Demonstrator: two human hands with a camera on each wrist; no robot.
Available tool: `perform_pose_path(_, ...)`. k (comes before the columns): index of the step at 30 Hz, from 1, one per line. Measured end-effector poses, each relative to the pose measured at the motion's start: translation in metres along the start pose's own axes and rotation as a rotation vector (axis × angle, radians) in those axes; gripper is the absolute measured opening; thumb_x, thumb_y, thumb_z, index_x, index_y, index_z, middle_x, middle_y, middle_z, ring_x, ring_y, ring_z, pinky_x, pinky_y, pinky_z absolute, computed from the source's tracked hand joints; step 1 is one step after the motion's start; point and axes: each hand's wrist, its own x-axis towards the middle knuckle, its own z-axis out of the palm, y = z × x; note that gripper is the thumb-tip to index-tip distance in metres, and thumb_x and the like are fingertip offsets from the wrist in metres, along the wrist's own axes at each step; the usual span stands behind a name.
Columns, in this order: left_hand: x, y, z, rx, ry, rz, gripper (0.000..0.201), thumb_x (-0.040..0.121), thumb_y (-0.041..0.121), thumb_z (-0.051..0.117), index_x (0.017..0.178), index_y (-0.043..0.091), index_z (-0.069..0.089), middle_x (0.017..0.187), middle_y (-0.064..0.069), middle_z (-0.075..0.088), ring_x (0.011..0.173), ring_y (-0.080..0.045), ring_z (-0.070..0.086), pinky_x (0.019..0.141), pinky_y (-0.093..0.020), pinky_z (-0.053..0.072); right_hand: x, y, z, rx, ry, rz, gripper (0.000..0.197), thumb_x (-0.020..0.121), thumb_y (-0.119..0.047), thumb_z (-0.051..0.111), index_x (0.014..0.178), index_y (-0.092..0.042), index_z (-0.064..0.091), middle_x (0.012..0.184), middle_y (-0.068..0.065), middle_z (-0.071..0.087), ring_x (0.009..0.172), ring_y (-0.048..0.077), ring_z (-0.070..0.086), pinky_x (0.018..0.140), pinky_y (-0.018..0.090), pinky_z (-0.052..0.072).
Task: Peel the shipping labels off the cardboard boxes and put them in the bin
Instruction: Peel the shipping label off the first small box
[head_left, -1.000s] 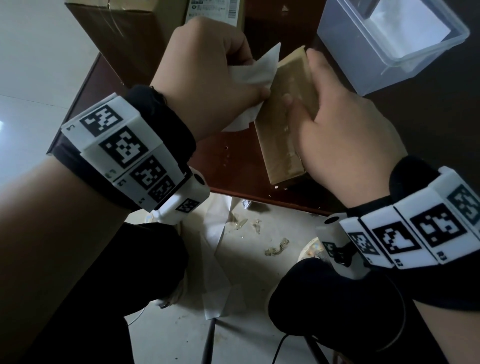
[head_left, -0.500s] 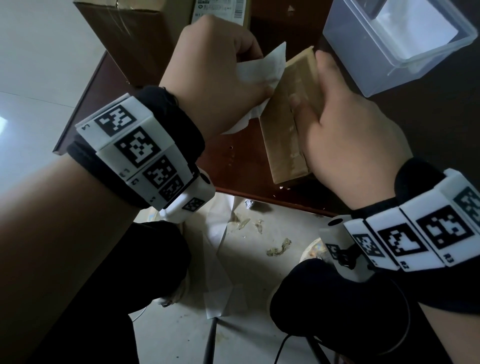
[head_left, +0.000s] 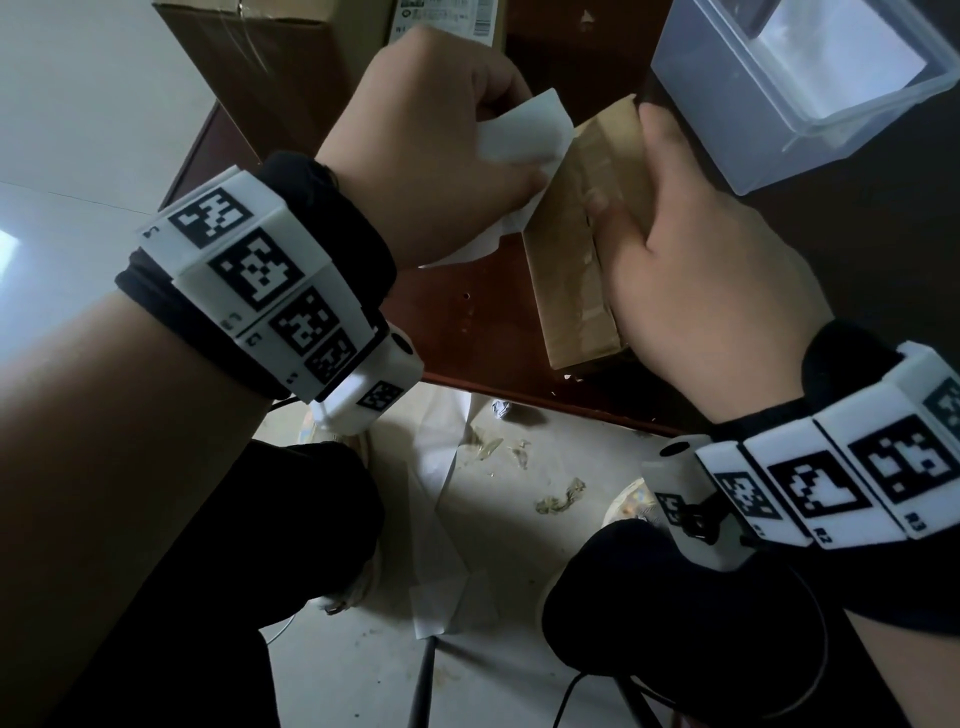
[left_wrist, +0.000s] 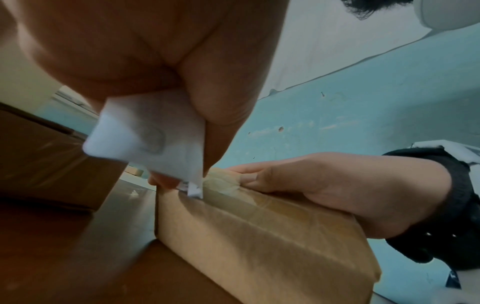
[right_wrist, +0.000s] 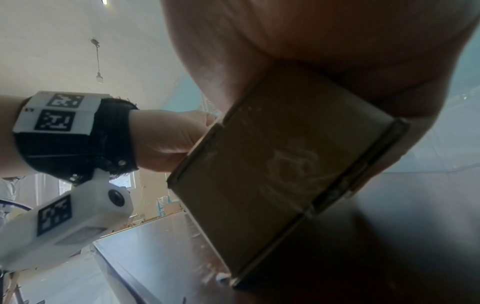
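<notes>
A small cardboard box (head_left: 576, 244) (left_wrist: 265, 244) (right_wrist: 275, 168) stands on edge near the front of the dark wooden table (head_left: 467, 312). My right hand (head_left: 696, 280) (left_wrist: 319, 185) grips it from the right, thumb on its top. My left hand (head_left: 431, 150) (right_wrist: 166, 139) pinches a white shipping label (head_left: 519, 135) (left_wrist: 148, 137), mostly lifted away from the box's left face. Only a small torn corner still touches the box's upper edge. A larger cardboard box (head_left: 270, 67) with a printed label (head_left: 447, 15) stands at the back left.
A clear plastic bin (head_left: 800, 93) holding a white sheet sits at the back right of the table. Below the table edge, paper strips (head_left: 441, 499) and scraps (head_left: 561, 499) lie on the floor between my knees.
My left hand has drawn the label further up and away from the box. The right hand keeps its hold on the box.
</notes>
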Motion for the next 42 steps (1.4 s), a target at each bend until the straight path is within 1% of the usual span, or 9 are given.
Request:
perform_pose_path(2,0.0004,0.0001,-0.0007,-0.006,-0.006,-0.001,0.017,0.086,0.035,0.073,0.098,0.023,0.075,0.075,0.023,0.055,0.065,0.013,0.052,0.059,0.001,0.037,0.0001,0.0002,0.0003,0.007,0.002,-0.001,0.062,0.111,-0.054,0.035,0.166,-0.044,0.007,0.134,0.009,0.064,0.112,0.038,0.065,0.077,0.043,0.042)
perform_pose_path(8,0.0009,-0.0020,-0.0007,-0.028,-0.013,-0.005,0.015,0.087,0.034,0.071,0.096,0.022,0.076,0.075,0.015,0.061,0.062,0.012,0.056,0.056,-0.001,0.039,0.0016,0.0014,0.0015,0.014,0.005,0.002,0.062,0.111,-0.054,0.035,0.165,-0.045,0.007,0.136,0.007,0.064,0.113,0.038,0.065,0.079,0.044,0.044)
perform_pose_path(14,0.0012,-0.0030,-0.0010,-0.062,-0.022,-0.006,0.012,0.087,0.035,0.072,0.096,0.028,0.074,0.077,0.024,0.059,0.066,0.017,0.057,0.057,0.000,0.038,0.0019,0.0017,0.0030,0.022,0.008,0.005,0.062,0.110,-0.054,0.036,0.165,-0.046,0.008,0.137,0.005,0.063,0.113,0.035,0.066,0.083,0.047,0.050)
perform_pose_path(18,0.0017,-0.0051,-0.0010,-0.087,-0.026,-0.010,0.014,0.087,0.035,0.073,0.097,0.026,0.075,0.081,0.018,0.065,0.069,0.013,0.059,0.058,-0.001,0.039,0.0020,0.0015,0.0020,0.024,0.004,0.009,0.062,0.111,-0.052,0.036,0.165,-0.045,0.008,0.139,0.004,0.062,0.116,0.034,0.065,0.081,0.045,0.048)
perform_pose_path(22,0.0014,-0.0051,-0.0013,-0.097,-0.029,-0.006,0.011,0.089,0.032,0.072,0.095,0.024,0.075,0.082,0.010,0.070,0.069,0.012,0.063,0.058,-0.004,0.044,0.0016,-0.0002,0.0015,0.016,0.001,0.011,0.061,0.110,-0.053,0.036,0.164,-0.046,0.009,0.137,0.003,0.063,0.114,0.034,0.065,0.089,0.053,0.055)
perform_pose_path(27,0.0010,-0.0041,-0.0033,-0.092,-0.045,-0.011,0.006,0.089,0.030,0.072,0.094,0.028,0.071,0.077,0.020,0.063,0.067,0.017,0.060,0.058,-0.002,0.043,0.0019,-0.0014,0.0027,0.021,0.013,0.008,0.059,0.110,-0.053,0.036,0.164,-0.046,0.012,0.133,0.002,0.064,0.110,0.033,0.066,0.088,0.052,0.055)
perform_pose_path(32,0.0018,-0.0047,-0.0026,-0.073,-0.029,-0.002,0.012,0.088,0.029,0.072,0.099,0.028,0.069,0.080,0.022,0.059,0.069,0.016,0.058,0.060,0.001,0.040,0.0018,-0.0018,0.0033,0.025,0.017,0.008,0.058,0.110,-0.053,0.036,0.163,-0.046,0.014,0.134,0.000,0.064,0.110,0.032,0.067,0.089,0.053,0.056)
perform_pose_path(37,0.0028,-0.0055,-0.0013,-0.057,-0.003,-0.003,0.027,0.088,0.030,0.073,0.111,0.017,0.068,0.097,0.008,0.065,0.078,0.001,0.062,0.062,-0.002,0.045,0.0012,-0.0014,0.0027,0.033,0.010,0.025,0.060,0.110,-0.052,0.037,0.164,-0.047,0.010,0.136,0.001,0.063,0.110,0.031,0.066,0.085,0.047,0.054)
perform_pose_path(42,0.0023,-0.0057,-0.0017,-0.076,0.004,-0.029,0.033,0.086,0.027,0.073,0.116,0.015,0.064,0.086,0.019,0.057,0.080,0.004,0.062,0.058,-0.002,0.045,0.0012,-0.0029,0.0017,0.065,0.012,0.019,0.060,0.110,-0.052,0.038,0.164,-0.047,0.013,0.131,-0.001,0.065,0.107,0.029,0.066,0.089,0.049,0.056)
